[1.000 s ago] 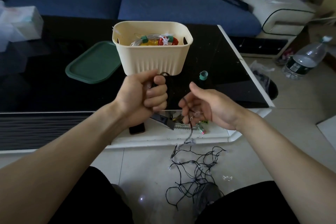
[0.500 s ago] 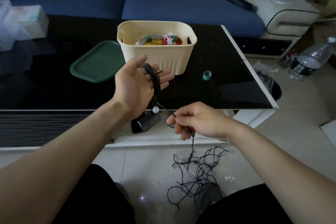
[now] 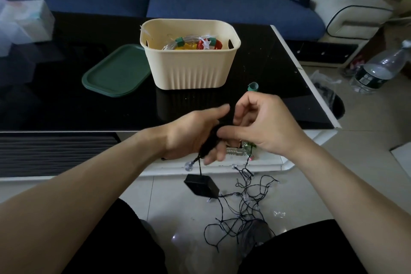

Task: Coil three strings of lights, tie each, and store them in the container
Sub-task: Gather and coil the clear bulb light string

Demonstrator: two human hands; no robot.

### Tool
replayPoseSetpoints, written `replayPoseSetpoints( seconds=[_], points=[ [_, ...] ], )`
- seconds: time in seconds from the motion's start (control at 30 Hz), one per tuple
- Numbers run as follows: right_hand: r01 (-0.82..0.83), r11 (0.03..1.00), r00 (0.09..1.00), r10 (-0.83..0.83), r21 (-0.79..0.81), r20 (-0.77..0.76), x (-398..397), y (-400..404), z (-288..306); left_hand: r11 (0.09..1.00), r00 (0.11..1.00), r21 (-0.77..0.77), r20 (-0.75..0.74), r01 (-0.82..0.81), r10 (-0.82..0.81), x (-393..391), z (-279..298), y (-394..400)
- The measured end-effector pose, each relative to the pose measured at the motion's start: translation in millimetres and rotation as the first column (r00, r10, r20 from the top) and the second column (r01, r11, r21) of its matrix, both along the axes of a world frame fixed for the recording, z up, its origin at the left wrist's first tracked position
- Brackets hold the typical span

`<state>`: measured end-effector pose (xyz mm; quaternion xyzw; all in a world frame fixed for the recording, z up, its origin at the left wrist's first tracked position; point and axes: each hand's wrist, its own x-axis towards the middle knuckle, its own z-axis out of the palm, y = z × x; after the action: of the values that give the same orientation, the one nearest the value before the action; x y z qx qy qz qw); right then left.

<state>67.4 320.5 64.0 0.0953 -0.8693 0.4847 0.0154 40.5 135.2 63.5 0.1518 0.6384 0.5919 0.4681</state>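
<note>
Since half a second earlier: right hand (image 3: pixel 264 127) raised to the left hand (image 3: pixel 195 135), both gripping the black light string (image 3: pixel 213 138) wound round the left fingers. Battery box (image 3: pixel 201 186) dangling below; loose wire (image 3: pixel 244 213) on floor. Cream container (image 3: pixel 189 69) mid-bench, holding tied coils (image 3: pixel 193 43); green lid (image 3: pixel 115 71) beside. No legible writing.

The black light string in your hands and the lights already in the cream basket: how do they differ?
The black light string is dark-wired and mostly a loose tangle on the floor, only partly wound around the left hand, with the right hand pinching it. The lights in the basket are clear and colourful, already coiled and bound with green ties. The black string is untied; a spare green tie waits on the table. Both are decorative strings.
</note>
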Motion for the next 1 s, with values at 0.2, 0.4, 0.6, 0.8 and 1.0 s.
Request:
replayPoseSetpoints(
  seconds=[0.2, 0.4, 0.6, 0.8, 1.0],
  points=[
    [-0.166, 0.969, 0.959, 0.202, -0.183, 0.199, -3, 7, 2, 0.991, 0.993, -0.050, 0.011, 0.121, -0.120, 2, 3, -3],
    [-0.183, 0.962, 0.967, 0.214, -0.204, 0.140, -2, -3, -4, 0.994, 0.986, 0.027, 0.133, -0.107, 0.103, -3, 7, -10],
    [-0.102, 0.888, 0.992, 0.125, -0.448, 0.022, 2, -27, -20, 0.929, 0.923, 0.172, 0.267, -0.328, 0.277, -3, 13, -16],
    [-0.029, 0.829, 0.973, -0.104, -0.558, -0.204, 3, -38, -7, 0.883, 0.899, 0.255, 0.309, -0.393, 0.311, -5, 20, -26],
    [-0.044, 0.908, 0.917, 0.201, -0.416, 0.343, -1, -38, -21, 0.888, 0.910, 0.281, 0.308, -0.364, 0.276, -6, 22, -36]
  ],
)
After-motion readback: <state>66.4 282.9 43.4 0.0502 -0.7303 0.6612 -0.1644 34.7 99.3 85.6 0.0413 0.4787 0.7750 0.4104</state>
